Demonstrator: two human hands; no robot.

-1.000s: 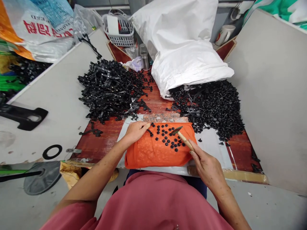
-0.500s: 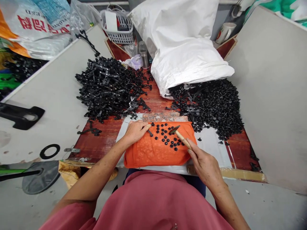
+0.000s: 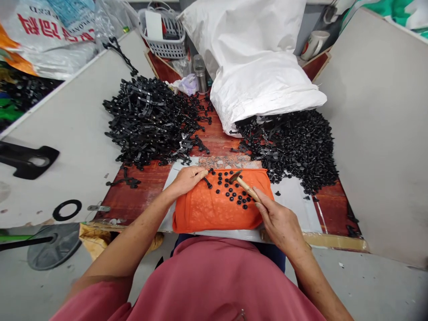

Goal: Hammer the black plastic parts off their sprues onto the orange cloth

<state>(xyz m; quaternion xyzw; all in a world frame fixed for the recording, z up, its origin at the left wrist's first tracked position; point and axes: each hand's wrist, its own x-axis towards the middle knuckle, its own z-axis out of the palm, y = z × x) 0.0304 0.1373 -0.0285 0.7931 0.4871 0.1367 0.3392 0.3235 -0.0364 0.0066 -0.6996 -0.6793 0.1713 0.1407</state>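
Bright, even light seems to come from above, laying only faint shadows around the orange cloth (image 3: pixel 217 214), with the white sack (image 3: pixel 264 76) beyond it the palest area and tiny glints speckling the black pile (image 3: pixel 143 120) beyond its left end. The cloth looks reasonably sharp, while wide-angle distortion stretches and tilts the grey panel (image 3: pixel 374 133) to its right; fine detail softens farther out.

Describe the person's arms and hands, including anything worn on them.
The left hand and right hand are gloveless, both forearms uncovered. The left sleeve is short, plain and dusty red, like the shirt. No sleeve edge shows clearly on the right.
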